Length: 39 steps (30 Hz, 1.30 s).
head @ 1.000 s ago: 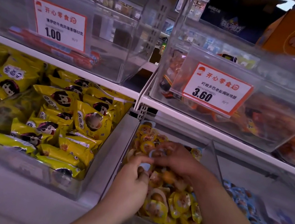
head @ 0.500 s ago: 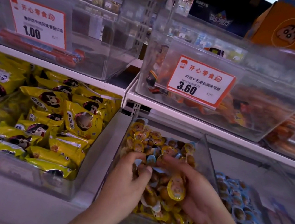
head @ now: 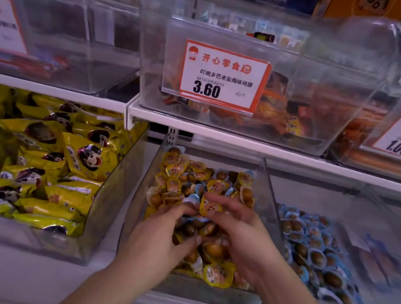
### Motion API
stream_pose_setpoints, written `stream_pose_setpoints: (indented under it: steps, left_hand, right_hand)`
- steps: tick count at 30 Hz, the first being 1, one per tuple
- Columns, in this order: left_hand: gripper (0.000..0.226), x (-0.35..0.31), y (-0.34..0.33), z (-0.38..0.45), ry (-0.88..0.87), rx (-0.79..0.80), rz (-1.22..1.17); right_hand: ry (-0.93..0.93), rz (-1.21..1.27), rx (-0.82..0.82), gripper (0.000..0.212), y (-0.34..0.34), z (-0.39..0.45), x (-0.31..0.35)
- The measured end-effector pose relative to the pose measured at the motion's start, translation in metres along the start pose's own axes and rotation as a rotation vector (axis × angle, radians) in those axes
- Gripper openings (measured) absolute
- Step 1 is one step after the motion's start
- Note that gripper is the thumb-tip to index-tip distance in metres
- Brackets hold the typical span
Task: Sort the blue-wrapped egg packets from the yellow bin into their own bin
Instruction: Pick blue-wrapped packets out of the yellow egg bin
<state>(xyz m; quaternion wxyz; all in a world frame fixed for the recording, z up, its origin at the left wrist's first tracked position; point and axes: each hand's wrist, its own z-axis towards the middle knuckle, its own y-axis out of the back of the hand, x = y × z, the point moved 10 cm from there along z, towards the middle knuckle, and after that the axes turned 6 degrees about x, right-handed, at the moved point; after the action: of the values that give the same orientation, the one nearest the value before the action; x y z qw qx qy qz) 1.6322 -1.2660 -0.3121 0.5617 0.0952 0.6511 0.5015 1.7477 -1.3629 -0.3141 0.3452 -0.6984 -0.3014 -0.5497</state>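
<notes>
Since half a second ago, my right hand [head: 240, 236] has turned over the heap, and the yellow-wrapped egg packet [head: 208, 207] it held low now sits pinched at its fingertips. Both hands work inside the clear bin of yellow-wrapped egg packets [head: 263, 187]. My left hand [head: 159, 241] lies fingers-down on the heap, curled, fingertips touching a blue-wrapped egg packet [head: 192, 200] just left of the pinched one; whether it grips that packet I cannot tell. More blue-edged packets show beneath and beyond my fingers. To the right of my right hand, across the clear wall, lies the bin of blue-wrapped egg packets [head: 316, 250]. Left of my left hand: yellow snack bags [head: 57, 167]. Above: a 3.60 price label [head: 224, 78].
</notes>
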Motion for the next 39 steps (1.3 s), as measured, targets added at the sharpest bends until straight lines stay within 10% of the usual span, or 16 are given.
stream_pose_setpoints:
  steps: [4, 9, 14, 22, 39]
  left_hand:
    - [0.029, -0.001, -0.001, 0.002, -0.013, 0.021, -0.037]
    - [0.014, 0.012, 0.011, 0.004, 0.064, -0.033, -0.231]
    - [0.014, 0.011, 0.013, 0.001, 0.093, -0.049, -0.225]
    - [0.031, 0.006, 0.016, -0.002, 0.112, -0.072, -0.159]
    - [0.053, 0.018, 0.021, 0.0, 0.157, -0.15, -0.289]
  right_hand:
    - [0.036, -0.079, -0.062, 0.023, 0.009, -0.004, 0.006]
    - [0.169, -0.822, -0.327, 0.024, 0.038, -0.009, 0.032]
    - [0.167, -1.419, -0.11, 0.049, 0.004, 0.004, 0.014]
    - [0.046, -1.298, 0.237, 0.07, -0.027, 0.039, -0.01]
    - [0.184, -1.168, 0.116, 0.037, -0.043, 0.048, 0.017]
